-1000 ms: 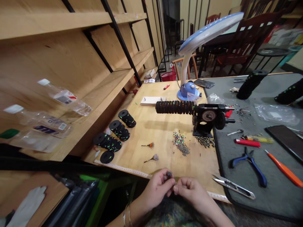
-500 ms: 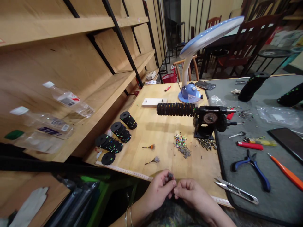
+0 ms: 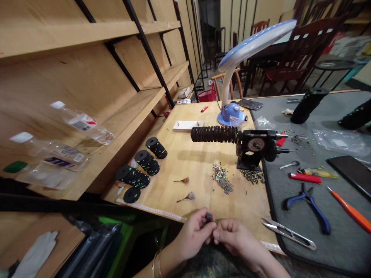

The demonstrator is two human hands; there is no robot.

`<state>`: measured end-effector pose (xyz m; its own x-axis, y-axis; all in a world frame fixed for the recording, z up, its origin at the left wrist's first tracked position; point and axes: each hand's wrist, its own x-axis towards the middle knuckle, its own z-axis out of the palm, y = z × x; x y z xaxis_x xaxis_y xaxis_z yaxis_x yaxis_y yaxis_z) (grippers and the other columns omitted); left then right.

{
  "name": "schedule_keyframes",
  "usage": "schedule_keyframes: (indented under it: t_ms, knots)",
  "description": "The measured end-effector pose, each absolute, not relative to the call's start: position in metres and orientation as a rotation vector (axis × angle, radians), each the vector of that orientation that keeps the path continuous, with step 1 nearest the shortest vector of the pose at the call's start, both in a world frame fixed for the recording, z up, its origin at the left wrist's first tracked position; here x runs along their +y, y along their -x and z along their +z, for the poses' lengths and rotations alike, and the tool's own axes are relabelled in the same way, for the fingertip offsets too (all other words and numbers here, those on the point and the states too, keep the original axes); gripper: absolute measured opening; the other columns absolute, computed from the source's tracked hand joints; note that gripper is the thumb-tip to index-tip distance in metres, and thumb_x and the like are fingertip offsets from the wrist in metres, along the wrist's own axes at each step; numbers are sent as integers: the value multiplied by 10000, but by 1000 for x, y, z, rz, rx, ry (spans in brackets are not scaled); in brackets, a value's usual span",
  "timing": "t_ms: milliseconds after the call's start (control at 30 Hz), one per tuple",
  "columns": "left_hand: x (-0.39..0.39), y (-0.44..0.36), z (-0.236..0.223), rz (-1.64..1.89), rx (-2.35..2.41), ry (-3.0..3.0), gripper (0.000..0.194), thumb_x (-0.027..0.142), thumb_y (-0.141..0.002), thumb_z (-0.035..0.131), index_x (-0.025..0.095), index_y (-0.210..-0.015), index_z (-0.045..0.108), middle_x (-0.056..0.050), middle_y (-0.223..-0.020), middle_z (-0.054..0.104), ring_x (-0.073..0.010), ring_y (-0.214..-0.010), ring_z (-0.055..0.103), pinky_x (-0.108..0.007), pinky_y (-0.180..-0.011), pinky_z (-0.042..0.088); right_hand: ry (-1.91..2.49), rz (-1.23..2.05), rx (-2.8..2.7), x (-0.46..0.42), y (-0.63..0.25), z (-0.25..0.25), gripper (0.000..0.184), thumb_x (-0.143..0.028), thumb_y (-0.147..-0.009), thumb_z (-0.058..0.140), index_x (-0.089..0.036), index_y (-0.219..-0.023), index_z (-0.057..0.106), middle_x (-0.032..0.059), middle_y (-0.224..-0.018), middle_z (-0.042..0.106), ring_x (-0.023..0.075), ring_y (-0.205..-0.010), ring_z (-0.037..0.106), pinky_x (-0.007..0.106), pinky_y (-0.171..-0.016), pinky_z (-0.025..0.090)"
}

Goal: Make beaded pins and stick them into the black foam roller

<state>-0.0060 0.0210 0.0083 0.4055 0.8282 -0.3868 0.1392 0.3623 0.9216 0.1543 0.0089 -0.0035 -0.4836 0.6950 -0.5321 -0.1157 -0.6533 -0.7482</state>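
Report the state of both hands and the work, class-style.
Left hand: pinching small dark piece. Right hand: fingertips closed beside left's. Snips lie nearby, right side.

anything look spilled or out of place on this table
Possibly the small coloured beads, heaped loose on the wooden table without a container, though that may be deliberate. The silver snips also straddle the edge of the mat.
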Motion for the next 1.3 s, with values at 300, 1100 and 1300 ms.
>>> schedule_keyframes:
  t_ms: [300, 1100, 1300]
  knots:
    - [20, 10, 11, 576, 1057, -1154, 256, 398, -844, 602, 165, -824, 497, 40, -603, 518, -70, -476, 421, -196, -469, 321, 1155, 2128, -864, 7, -155, -6, 499, -661, -624, 703, -184, -626, 556, -137, -382, 290, 50, -367, 154, 247, -400, 67]
    - [22, 11, 14, 536, 1134, -1210, 185, 331, -841, 598, 177, -796, 505, 49, -597, 505, -86, -499, 435, -201, -497, 349, 1338, 1714, -1105, 9, -156, -3, 315, -464, -746, 538, -193, -596, 593, -64, -483, 351, 101, -459, 278, 248, -460, 219]
    - [20, 10, 10, 555, 1106, -1147, 261, 404, -831, 619, 178, -787, 494, 46, -598, 507, -80, -495, 439, -195, -477, 345, 1398, 1757, -1048, 9, -156, -6, 359, -516, -744, 489, -189, -649, 600, -85, -350, 379, 82, -344, 285, 227, -403, 186]
